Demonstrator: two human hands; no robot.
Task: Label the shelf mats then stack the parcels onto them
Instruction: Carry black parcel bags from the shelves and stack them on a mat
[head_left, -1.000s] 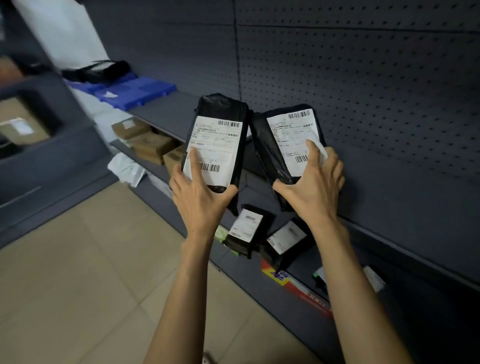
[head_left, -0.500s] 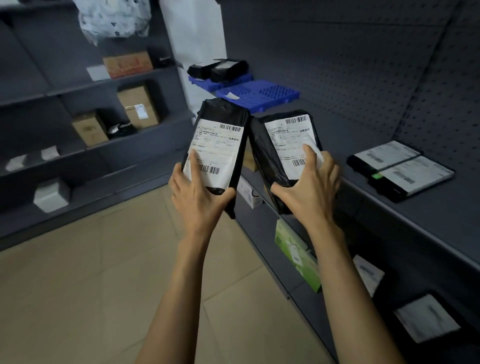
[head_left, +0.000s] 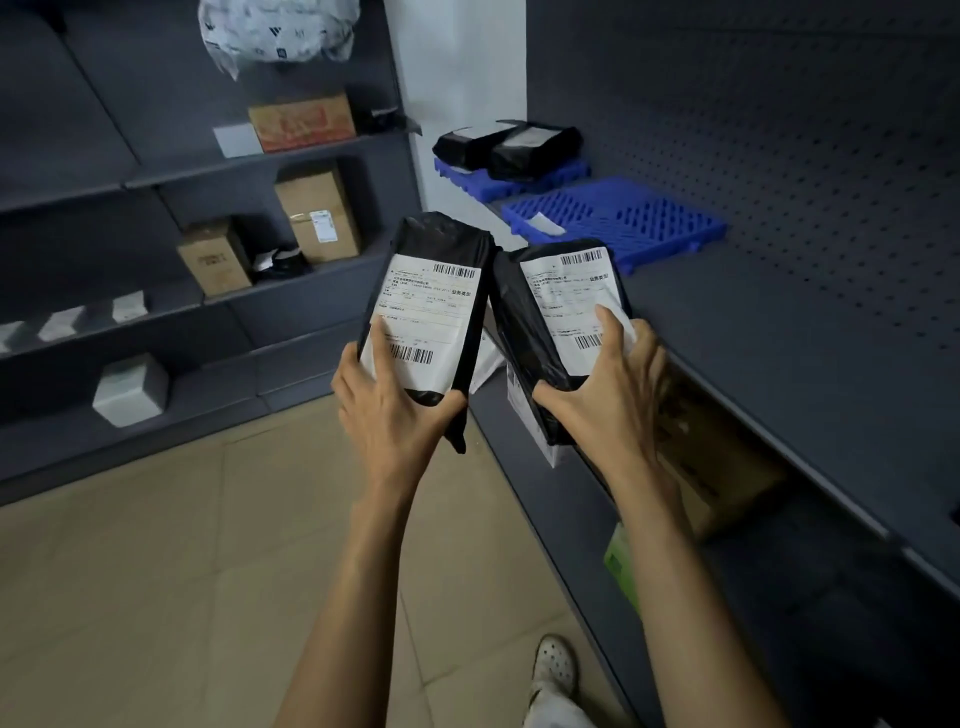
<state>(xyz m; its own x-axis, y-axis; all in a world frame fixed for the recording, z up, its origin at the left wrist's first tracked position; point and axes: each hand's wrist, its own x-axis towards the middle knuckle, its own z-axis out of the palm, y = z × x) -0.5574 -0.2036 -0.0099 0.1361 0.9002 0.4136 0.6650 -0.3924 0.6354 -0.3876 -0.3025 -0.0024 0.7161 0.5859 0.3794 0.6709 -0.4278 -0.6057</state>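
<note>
I hold two black parcels upright, side by side, each with a white shipping label. My left hand (head_left: 387, 410) grips the left black parcel (head_left: 434, 291) at its lower end. My right hand (head_left: 605, 400) grips the right black parcel (head_left: 530, 322), thumb on its label. Behind them on the dark shelf lies a blue slatted mat (head_left: 639, 221) with a small white label (head_left: 543, 224) near its left edge. A second blue mat (head_left: 467, 179) farther back carries two black parcels (head_left: 511, 145).
The grey shelf (head_left: 753, 338) runs along the right, with a pegboard back. Below it sit a cardboard box (head_left: 711, 467) and a green packet (head_left: 621, 564). Shelves at left hold brown boxes (head_left: 317, 215), white boxes (head_left: 130, 389) and a white bag (head_left: 280, 31). My shoe (head_left: 555, 667) stands on the tiled floor.
My view has swung left along the shelf, and the blue mats are now nearer and larger. Both hands still hold the parcels the same way.
</note>
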